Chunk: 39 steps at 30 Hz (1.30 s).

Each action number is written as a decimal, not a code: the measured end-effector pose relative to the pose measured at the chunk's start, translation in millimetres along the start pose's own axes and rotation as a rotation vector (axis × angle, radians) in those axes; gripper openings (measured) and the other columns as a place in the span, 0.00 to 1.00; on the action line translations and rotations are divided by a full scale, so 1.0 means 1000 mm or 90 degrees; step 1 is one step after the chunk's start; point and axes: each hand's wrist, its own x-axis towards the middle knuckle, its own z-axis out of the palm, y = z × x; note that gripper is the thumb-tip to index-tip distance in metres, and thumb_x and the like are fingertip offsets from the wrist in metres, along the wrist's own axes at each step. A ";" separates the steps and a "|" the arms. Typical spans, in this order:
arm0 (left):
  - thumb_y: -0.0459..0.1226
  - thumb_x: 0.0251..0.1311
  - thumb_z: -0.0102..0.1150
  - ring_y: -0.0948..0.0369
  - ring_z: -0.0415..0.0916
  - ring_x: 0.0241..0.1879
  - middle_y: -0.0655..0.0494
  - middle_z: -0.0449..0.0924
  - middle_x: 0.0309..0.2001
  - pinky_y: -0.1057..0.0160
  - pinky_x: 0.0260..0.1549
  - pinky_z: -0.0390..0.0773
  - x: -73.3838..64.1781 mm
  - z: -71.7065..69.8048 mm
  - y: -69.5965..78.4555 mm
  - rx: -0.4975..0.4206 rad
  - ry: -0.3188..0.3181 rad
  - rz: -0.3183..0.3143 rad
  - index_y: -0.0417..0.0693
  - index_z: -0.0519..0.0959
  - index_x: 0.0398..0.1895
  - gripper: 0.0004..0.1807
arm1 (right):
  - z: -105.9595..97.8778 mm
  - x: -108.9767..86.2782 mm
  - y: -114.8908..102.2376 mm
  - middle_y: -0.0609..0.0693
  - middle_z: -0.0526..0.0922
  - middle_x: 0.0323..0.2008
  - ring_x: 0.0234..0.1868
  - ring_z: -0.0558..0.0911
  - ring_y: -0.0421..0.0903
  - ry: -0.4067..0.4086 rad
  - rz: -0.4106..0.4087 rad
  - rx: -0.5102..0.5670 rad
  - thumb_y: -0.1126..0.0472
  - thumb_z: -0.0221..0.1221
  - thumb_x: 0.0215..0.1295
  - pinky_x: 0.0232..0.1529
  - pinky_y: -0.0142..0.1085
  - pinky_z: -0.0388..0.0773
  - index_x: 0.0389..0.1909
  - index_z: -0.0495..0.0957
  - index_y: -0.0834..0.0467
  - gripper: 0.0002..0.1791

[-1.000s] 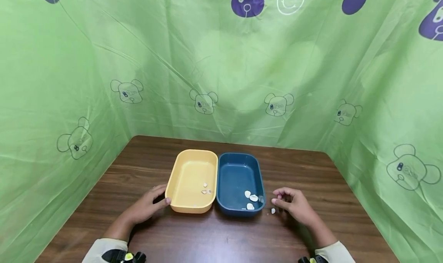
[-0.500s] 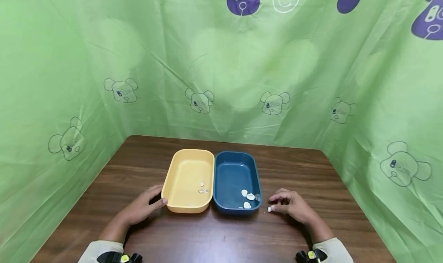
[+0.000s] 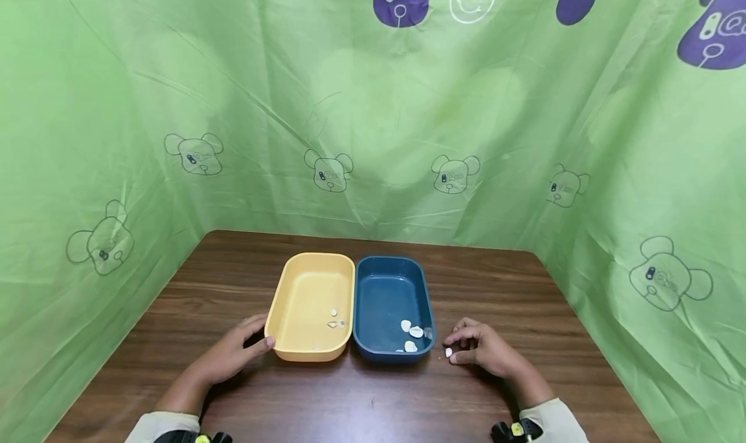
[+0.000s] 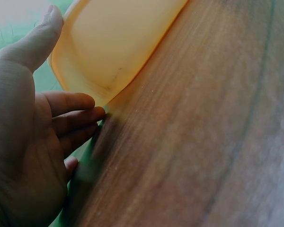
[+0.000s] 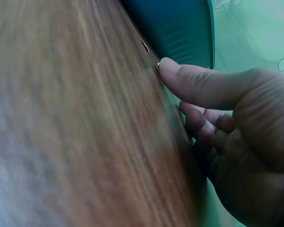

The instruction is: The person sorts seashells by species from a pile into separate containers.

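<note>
My left hand (image 3: 224,357) rests at the near left corner of a yellow tub (image 3: 285,268), thumb by the rim and fingers along the outer wall. In the left wrist view its fingertips (image 4: 97,113) lie close to the tub's lower edge. On the table right of a blue tub (image 3: 360,281), my right hand (image 3: 486,350) pinches a small white shell-like piece (image 3: 448,352) between thumb and forefinger. The right wrist view shows the thumb low over the tabletop, with only a white speck at its tip; the other fingers curl behind it.
Several white shell-like pieces (image 3: 410,346) lie in the blue tub's near right end. The yellow tub holds a few small pale pieces (image 3: 334,313). Both tubs stand side by side on a brown wooden table (image 3: 373,397), enclosed by green printed curtains (image 3: 373,106).
My right thumb and fingers have closed in around the small white piece, which stays beside the blue tub. The left hand keeps its place at the yellow tub. The head view shifts slightly.
</note>
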 end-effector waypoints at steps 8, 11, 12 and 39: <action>0.41 0.75 0.65 0.35 0.75 0.71 0.39 0.80 0.72 0.39 0.66 0.77 0.000 -0.001 0.001 0.011 -0.001 0.011 0.41 0.80 0.73 0.27 | 0.004 0.001 -0.006 0.56 0.83 0.43 0.47 0.79 0.36 0.000 0.056 -0.028 0.65 0.79 0.59 0.48 0.29 0.76 0.41 0.94 0.58 0.09; 0.41 0.76 0.65 0.35 0.75 0.72 0.39 0.80 0.72 0.35 0.66 0.76 -0.001 0.000 0.000 0.009 -0.002 0.008 0.42 0.79 0.74 0.27 | 0.005 0.001 -0.007 0.55 0.83 0.43 0.47 0.78 0.36 0.004 0.056 -0.042 0.64 0.78 0.60 0.49 0.29 0.76 0.39 0.94 0.57 0.07; 0.41 0.76 0.65 0.35 0.75 0.72 0.39 0.80 0.72 0.35 0.66 0.76 -0.001 0.001 0.000 0.009 -0.002 0.005 0.42 0.79 0.74 0.27 | 0.005 0.001 -0.006 0.55 0.83 0.43 0.47 0.79 0.36 0.006 0.052 -0.048 0.64 0.78 0.60 0.49 0.29 0.76 0.39 0.94 0.56 0.07; 0.43 0.77 0.64 0.34 0.74 0.72 0.38 0.79 0.73 0.33 0.67 0.75 -0.001 0.001 -0.001 0.007 -0.001 -0.003 0.41 0.80 0.73 0.27 | 0.010 0.005 -0.004 0.50 0.83 0.34 0.35 0.77 0.34 0.038 0.007 -0.122 0.64 0.79 0.57 0.35 0.29 0.75 0.34 0.90 0.55 0.08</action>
